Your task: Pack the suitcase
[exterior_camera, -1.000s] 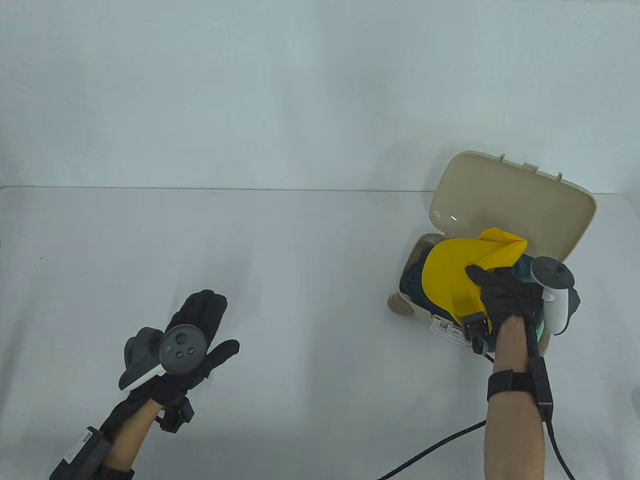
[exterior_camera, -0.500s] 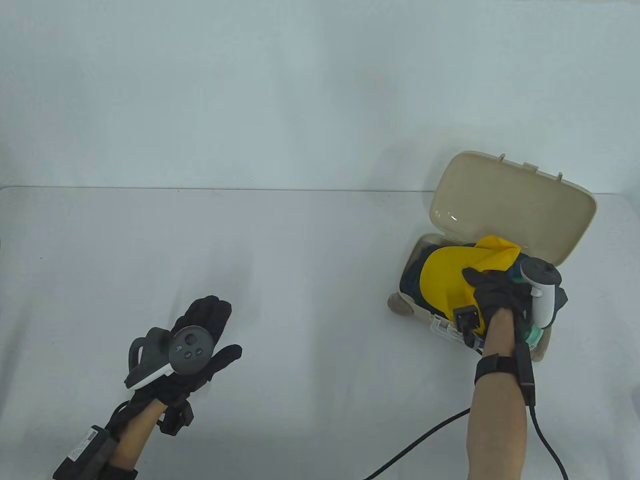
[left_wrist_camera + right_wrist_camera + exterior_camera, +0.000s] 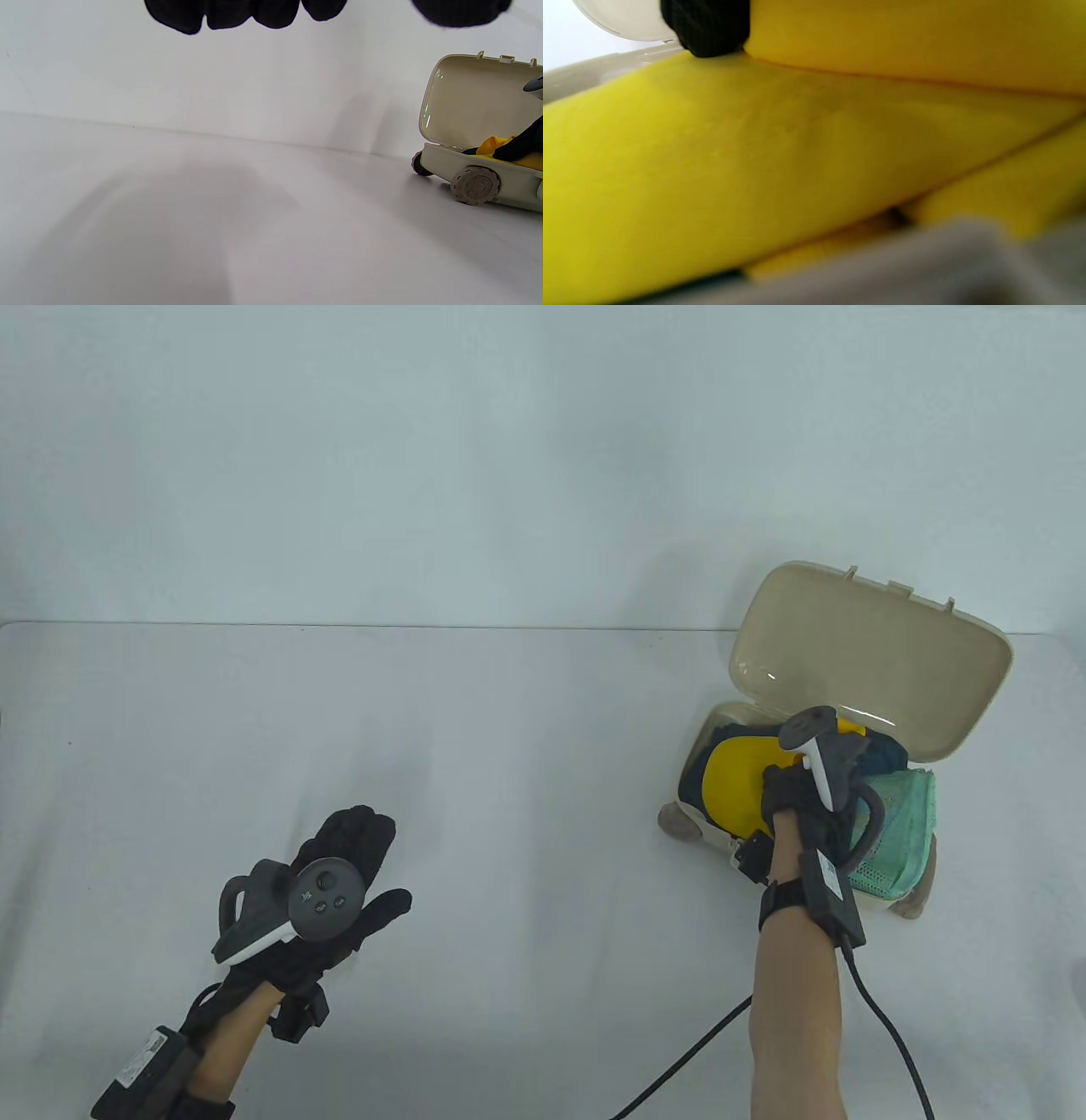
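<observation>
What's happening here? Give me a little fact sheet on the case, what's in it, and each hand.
suitcase: beige, lid open, on the table's right side
contents: yellow cloth, dark blue clothes, green mesh pouch
right hand: presses on the yellow cloth; grip unclear
left hand: over the bare table, fingers straight, holds nothing

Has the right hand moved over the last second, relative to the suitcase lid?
Yes. The right hand has gone left and farther in, toward the open lid, pressing the yellow cloth lower into the suitcase.
</observation>
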{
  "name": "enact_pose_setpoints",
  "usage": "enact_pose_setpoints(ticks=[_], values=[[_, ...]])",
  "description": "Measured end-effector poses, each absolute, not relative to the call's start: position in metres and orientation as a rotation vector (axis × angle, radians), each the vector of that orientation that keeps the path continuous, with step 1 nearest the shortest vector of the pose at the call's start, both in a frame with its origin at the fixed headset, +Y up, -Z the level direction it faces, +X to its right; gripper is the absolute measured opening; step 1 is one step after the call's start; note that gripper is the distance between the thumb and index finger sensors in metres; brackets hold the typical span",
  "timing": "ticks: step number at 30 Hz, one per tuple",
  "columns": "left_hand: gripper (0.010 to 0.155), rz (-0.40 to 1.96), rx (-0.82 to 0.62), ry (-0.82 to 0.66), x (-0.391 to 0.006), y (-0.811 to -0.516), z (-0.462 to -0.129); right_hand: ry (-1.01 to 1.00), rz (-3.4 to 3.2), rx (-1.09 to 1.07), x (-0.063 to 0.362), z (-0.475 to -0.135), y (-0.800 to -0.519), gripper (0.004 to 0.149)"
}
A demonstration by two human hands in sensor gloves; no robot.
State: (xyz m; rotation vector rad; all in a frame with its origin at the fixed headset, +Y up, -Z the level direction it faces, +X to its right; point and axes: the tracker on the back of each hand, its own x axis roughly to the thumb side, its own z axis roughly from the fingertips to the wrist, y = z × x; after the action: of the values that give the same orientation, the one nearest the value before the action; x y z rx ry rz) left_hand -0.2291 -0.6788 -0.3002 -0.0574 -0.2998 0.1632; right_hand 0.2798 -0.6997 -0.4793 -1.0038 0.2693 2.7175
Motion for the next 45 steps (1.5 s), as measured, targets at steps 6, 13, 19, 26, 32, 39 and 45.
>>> enact_pose_setpoints(ticks=[6,13,19,26,32,39,45], values=[[0.083,0.134,-0.022,-0.323,-0.223,-0.672,-0.295,0.268,2.739,-0.978,0.276,-0.469,-0.674,0.088],[0.083,0.141,-0.018,-0.338,-0.225,-0.671,-0.290,0.058,2.621,-0.829,0.292,-0.441,-0.599,0.076],[0.083,0.140,-0.009,-0.341,-0.226,-0.669,-0.288,-0.092,2.585,-0.994,0.347,-0.411,-0.570,0.056],[0.083,0.131,-0.019,-0.343,-0.224,-0.671,-0.289,0.067,2.504,-1.190,0.405,-0.382,-0.615,0.046],[0.084,0.125,-0.030,-0.340,-0.224,-0.671,-0.289,0.302,2.482,-1.221,0.416,-0.378,-0.665,0.064],[0.084,0.122,-0.041,-0.329,-0.225,-0.671,-0.289,0.426,2.459,-1.191,0.411,-0.385,-0.702,0.062],[0.084,0.127,-0.043,-0.320,-0.226,-0.670,-0.291,0.457,2.561,-1.192,0.406,-0.393,-0.705,0.053]])
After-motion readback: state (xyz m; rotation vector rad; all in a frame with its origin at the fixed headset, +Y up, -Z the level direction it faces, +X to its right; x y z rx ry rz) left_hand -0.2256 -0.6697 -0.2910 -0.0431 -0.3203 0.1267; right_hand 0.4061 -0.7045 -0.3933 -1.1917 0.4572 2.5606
